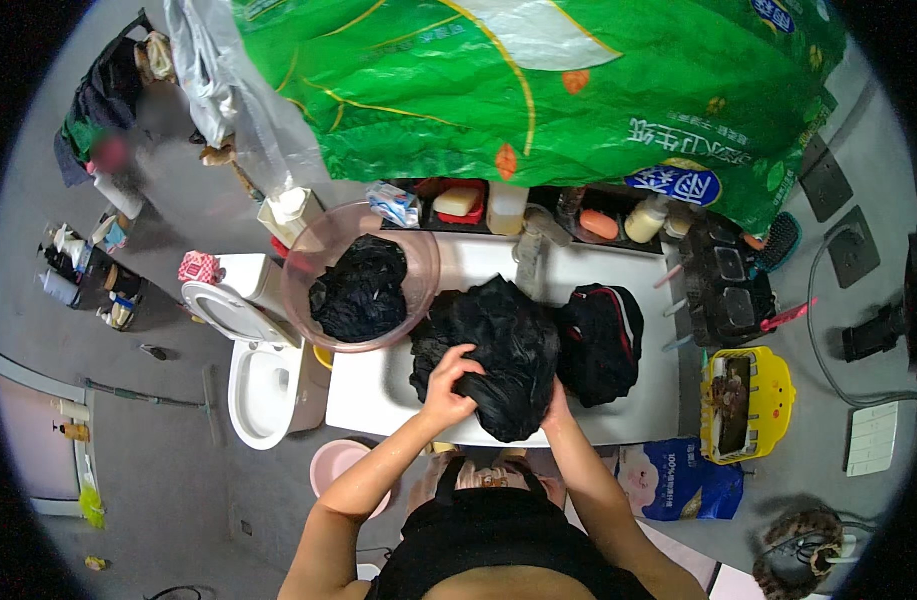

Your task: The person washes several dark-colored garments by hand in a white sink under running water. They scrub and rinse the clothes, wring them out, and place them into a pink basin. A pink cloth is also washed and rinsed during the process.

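A bunched black garment is between my two hands over the white sink. My left hand grips its near left side with curled fingers. At its lower right edge, my right hand supports it, the fingers partly hidden by the cloth. Another dark garment with a red and white stripe lies in the basin to the right. On the left, a clear pinkish plastic basin holds more black cloth. The faucet stands behind the garment.
A ledge behind the sink carries a soap bar, an orange soap and a pump bottle. A large green plastic package hangs over it. Left is a toilet; right, a yellow basket. A pink basin sits below.
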Available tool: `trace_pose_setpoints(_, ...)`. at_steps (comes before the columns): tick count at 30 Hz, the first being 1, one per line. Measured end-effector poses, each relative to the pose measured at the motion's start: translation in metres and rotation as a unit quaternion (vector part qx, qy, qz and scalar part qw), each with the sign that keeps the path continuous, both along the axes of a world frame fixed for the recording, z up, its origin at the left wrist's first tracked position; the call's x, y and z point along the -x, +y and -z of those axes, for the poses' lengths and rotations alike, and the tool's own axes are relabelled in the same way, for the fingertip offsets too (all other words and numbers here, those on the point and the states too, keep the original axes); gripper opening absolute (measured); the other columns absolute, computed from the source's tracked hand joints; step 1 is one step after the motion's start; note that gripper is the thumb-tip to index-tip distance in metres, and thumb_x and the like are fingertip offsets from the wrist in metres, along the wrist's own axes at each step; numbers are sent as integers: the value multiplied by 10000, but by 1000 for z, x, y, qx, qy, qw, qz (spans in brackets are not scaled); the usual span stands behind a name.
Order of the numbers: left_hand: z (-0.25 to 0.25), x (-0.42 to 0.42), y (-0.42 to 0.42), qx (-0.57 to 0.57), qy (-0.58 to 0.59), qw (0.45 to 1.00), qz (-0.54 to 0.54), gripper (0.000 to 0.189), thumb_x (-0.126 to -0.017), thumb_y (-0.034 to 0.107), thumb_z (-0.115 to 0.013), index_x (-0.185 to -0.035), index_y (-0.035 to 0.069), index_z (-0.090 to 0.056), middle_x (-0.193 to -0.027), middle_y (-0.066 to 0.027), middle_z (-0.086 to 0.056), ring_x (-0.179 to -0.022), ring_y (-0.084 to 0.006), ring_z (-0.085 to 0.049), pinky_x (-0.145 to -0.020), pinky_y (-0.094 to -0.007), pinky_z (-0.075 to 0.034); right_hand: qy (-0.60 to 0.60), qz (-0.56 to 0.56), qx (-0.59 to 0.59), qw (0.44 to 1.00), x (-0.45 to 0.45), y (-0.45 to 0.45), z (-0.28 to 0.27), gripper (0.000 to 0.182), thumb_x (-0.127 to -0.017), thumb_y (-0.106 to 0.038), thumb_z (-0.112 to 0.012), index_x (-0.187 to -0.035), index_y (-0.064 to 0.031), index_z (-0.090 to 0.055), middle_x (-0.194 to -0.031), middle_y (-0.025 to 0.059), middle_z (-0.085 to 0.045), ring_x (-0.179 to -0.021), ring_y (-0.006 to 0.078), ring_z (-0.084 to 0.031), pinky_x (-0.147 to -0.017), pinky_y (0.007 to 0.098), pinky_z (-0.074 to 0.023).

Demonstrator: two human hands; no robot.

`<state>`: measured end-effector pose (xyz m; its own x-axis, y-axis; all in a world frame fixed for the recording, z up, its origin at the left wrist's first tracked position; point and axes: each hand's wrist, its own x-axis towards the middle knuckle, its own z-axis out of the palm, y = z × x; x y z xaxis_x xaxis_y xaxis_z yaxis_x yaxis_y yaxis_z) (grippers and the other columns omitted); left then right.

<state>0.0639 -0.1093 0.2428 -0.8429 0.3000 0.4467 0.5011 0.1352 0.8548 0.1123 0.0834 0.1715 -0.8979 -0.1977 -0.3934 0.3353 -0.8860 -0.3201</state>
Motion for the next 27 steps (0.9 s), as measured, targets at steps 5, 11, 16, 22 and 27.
trace_pose_setpoints(5,62,21,28,120,-89,977,155,470,-553,-19,-597,-999,126,-561,-1272,-183,-367,-1146,-361,-407,-926,-379,-366,13,49,-180,982,0,43,24,513,-883,-335,-434,-1325,-97,-328,-1306,127,-405,-1194,281,-390,-993,386,-326)
trace_pose_setpoints(11,111,24,24,367,-115,921,55,607,-657,84,-623,-1233,167,-450,-1299,-230,-347,-1130,-399,-402,-943,-428,-365,64,-51,-804,589,30,36,52,664,-853,-395,-489,-1389,-167,-170,-1422,192,-148,-1278,418,-175,-1022,447,-226)
trace_pose_setpoints(16,79,21,5,230,-97,966,68,273,-733,25,-524,-992,65,-598,-1132,-156,-517,-976,-315,-535,-813,-361,-445,61,-372,-847,375,43,-1,68,761,-771,-478,-567,-1388,-246,-186,-1460,63,-53,-1324,358,-30,-1016,576,-127)
trace_pose_setpoints(22,36,63,-48,123,29,990,-68,204,-683,-32,-511,-853,32,-603,-914,-135,-597,-836,-303,-577,-743,-341,-468,22,-427,-839,337,72,1,105,710,-787,-454,-527,-1373,-198,-217,-1455,39,-97,-1328,326,-74,-1034,547,-127)
trace_pose_setpoints(27,36,134,-97,523,-134,799,-265,751,-591,298,-726,-1261,210,-399,-1291,-153,-359,-1148,-407,-360,-856,-562,-358,17,-435,-829,352,78,0,110,699,-747,-435,-569,-1331,-157,-306,-1438,56,-184,-1321,347,-103,-1030,550,-141)
